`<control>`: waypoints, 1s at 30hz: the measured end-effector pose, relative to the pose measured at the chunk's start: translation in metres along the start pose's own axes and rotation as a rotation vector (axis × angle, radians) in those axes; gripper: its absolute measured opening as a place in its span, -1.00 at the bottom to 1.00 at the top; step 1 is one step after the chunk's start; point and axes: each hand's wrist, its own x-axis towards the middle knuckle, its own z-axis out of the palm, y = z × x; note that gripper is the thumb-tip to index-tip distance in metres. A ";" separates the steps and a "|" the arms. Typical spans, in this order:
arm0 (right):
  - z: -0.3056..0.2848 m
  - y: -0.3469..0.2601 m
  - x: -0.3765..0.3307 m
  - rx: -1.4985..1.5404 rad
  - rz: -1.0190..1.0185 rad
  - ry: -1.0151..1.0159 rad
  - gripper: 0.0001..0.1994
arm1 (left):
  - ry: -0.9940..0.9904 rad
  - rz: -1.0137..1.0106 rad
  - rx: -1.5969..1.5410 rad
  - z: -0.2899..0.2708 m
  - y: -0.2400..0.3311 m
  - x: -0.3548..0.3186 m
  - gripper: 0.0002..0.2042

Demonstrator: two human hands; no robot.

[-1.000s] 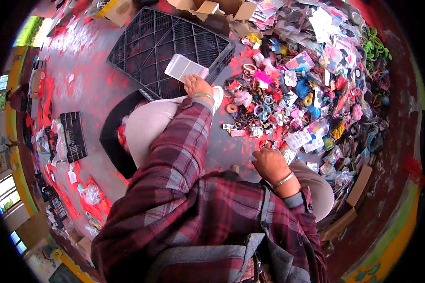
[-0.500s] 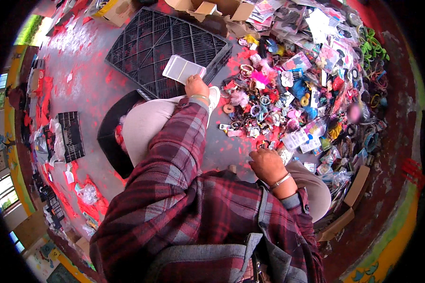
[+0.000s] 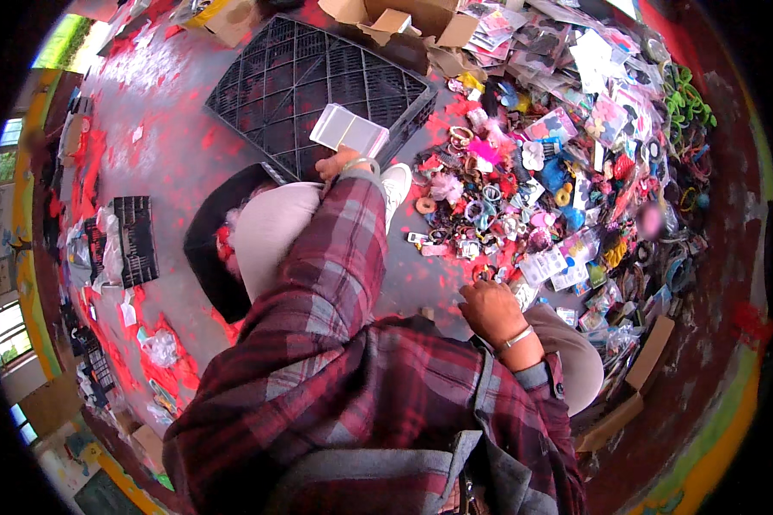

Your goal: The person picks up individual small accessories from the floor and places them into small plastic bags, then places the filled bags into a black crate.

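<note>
My left hand (image 3: 339,163) reaches forward in a plaid sleeve and holds a small pale rectangular packet (image 3: 349,130) over the black plastic crate (image 3: 301,86). My right hand (image 3: 489,309), with a bracelet at the wrist, hovers low over the edge of a big heap of small colourful trinkets and hair accessories (image 3: 558,172). Its fingers are curled down toward the floor; whether they hold anything is hidden. My white shoe (image 3: 395,184) shows just past the left sleeve.
Cardboard boxes (image 3: 404,17) stand at the far side behind the crate. A smaller black crate (image 3: 136,240) and plastic wrappers (image 3: 159,348) lie on the red-stained grey floor to my left. A flat cardboard piece (image 3: 653,352) lies at the right.
My left hand with the packet has stayed over the crate. My right hand has shifted slightly along the near edge of the heap.
</note>
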 end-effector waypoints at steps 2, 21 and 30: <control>0.004 0.003 0.001 0.051 0.007 -0.036 -0.84 | 0.023 0.297 0.397 0.020 0.016 0.026 -0.70; 0.006 0.000 0.024 0.054 0.009 -0.047 -0.85 | -0.742 1.303 0.976 0.061 0.116 0.229 -0.45; 0.014 0.004 0.029 0.027 0.045 -0.075 -0.83 | -0.982 0.983 0.798 0.008 0.079 0.172 -0.32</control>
